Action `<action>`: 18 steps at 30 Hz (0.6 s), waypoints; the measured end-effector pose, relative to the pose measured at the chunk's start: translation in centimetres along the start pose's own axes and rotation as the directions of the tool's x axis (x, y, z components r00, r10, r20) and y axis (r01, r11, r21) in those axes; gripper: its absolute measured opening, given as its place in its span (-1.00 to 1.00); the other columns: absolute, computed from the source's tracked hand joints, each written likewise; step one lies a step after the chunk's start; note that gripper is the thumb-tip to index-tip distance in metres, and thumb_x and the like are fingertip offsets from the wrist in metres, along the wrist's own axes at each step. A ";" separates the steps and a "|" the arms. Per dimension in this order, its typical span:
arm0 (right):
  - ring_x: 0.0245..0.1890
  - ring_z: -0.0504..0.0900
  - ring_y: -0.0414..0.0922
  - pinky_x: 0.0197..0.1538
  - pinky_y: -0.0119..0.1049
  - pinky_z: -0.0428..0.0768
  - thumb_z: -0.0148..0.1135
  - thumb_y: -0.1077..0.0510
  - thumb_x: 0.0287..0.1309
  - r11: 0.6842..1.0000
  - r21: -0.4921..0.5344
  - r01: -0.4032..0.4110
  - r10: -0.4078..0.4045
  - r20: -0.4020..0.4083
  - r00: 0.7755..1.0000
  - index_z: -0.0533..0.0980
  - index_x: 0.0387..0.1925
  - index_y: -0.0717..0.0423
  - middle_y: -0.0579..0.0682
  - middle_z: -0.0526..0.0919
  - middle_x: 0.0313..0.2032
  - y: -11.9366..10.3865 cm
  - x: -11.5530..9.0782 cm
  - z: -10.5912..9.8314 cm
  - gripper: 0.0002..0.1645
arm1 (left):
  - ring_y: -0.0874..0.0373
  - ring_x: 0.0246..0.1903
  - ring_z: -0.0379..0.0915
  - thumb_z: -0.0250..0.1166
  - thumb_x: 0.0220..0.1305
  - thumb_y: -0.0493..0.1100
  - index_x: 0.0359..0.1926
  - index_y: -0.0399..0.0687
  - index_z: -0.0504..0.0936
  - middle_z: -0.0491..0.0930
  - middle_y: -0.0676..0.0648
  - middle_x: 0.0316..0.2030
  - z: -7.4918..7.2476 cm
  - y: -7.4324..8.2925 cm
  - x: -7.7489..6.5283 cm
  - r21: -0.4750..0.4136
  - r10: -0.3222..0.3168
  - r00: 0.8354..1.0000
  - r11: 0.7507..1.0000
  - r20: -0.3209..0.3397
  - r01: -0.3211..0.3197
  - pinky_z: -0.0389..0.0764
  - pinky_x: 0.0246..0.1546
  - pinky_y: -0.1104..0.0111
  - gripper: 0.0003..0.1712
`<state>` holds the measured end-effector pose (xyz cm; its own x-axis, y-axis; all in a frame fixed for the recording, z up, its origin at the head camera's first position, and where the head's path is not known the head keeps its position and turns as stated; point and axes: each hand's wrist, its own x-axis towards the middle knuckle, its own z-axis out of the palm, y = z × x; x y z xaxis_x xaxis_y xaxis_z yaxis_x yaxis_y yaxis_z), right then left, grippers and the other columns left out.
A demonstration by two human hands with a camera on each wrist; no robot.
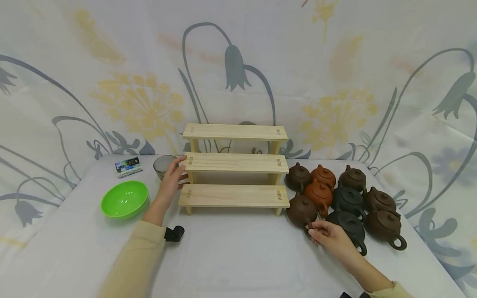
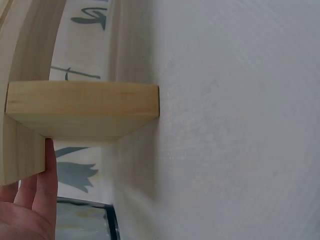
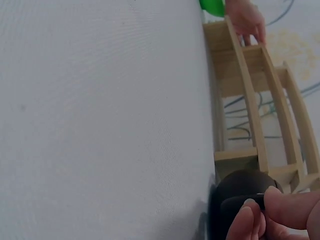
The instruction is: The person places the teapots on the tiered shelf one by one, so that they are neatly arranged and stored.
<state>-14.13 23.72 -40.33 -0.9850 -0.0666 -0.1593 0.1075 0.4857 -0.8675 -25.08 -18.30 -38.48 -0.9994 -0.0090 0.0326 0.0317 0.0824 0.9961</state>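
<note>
A three-step wooden display stand (image 1: 234, 195) occupies the middle of the table in the head view. At the left end of its middle step, my left hand (image 1: 170, 180) holds the board, with fingers (image 2: 47, 185) reaching along its underside in the left wrist view. To the right of the stand, my right hand (image 1: 337, 241) pinches the handle of a dark brown teapot (image 1: 300, 210) between thumb and fingers. This teapot stands at the near left of a teapot group, beside the lowest step. Its dark round body (image 3: 242, 185) shows past my fingertips in the right wrist view.
Several more teapots crowd the right side, including an orange-brown teapot (image 1: 319, 193), a black teapot (image 1: 348, 225) and a brown teapot (image 1: 384, 225). At left are a green bowl (image 1: 124, 199), a grey glass cup (image 1: 161, 164) and a small patterned box (image 1: 128, 167). A floral cloth (image 1: 238, 103) hangs behind.
</note>
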 end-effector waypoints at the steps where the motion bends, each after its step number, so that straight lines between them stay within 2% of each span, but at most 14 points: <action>1: -0.39 0.52 -0.16 -0.33 -0.38 0.50 0.12 0.29 0.23 1.000 0.019 -0.003 0.003 -0.005 1.000 0.39 -0.04 0.53 0.07 0.58 -0.33 0.0 0.0 0.0 -0.64 | -0.25 0.18 0.20 -0.15 0.45 0.02 0.39 0.03 0.10 0.13 -0.28 0.28 0.1 0.0 0.0 -0.002 0.004 1.000 1.000 0.000 -0.004 0.23 0.14 -0.04 -0.45; 6: -0.36 0.53 -0.17 -0.30 -0.38 0.52 0.11 0.30 0.23 0.997 0.079 -0.001 0.004 -0.030 1.000 0.37 -0.02 0.55 0.13 0.59 -0.23 -0.1 -0.1 0.1 -0.63 | -0.25 0.16 0.21 -0.16 0.46 0.00 0.39 0.02 0.10 0.13 -0.28 0.27 0.3 0.1 -0.1 -0.013 0.003 1.000 1.000 -0.006 -0.003 0.23 0.13 -0.04 -0.46; 13: -0.36 0.53 -0.11 -0.29 -0.35 0.53 0.13 0.27 0.24 0.996 0.082 -0.034 0.040 -0.069 0.997 0.39 -0.02 0.50 0.07 0.56 -0.35 -0.9 -0.6 -0.1 -0.63 | -0.27 0.16 0.22 -0.17 0.46 0.00 0.39 0.02 0.10 0.11 -0.28 0.29 0.3 0.1 0.0 -0.007 0.003 1.000 1.000 -0.011 -0.003 0.24 0.13 -0.05 -0.47; 18: -0.34 0.53 -0.12 -0.26 -0.34 0.53 0.13 0.24 0.25 0.997 0.081 0.002 0.004 -0.074 0.997 0.40 -0.02 0.49 0.07 0.54 -0.37 -1.9 -1.0 -0.8 -0.62 | -0.26 0.15 0.23 -0.18 0.47 0.00 0.39 0.04 0.11 0.12 -0.28 0.28 0.4 0.1 0.1 -0.007 0.005 1.000 1.000 -0.017 -0.005 0.25 0.11 -0.05 -0.47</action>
<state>-13.46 23.55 -38.12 -0.9918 0.0002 -0.1276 0.1163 0.4137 -0.9030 -25.14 -17.95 -38.45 -0.9989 -0.0251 0.0386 0.0367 0.0750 0.9965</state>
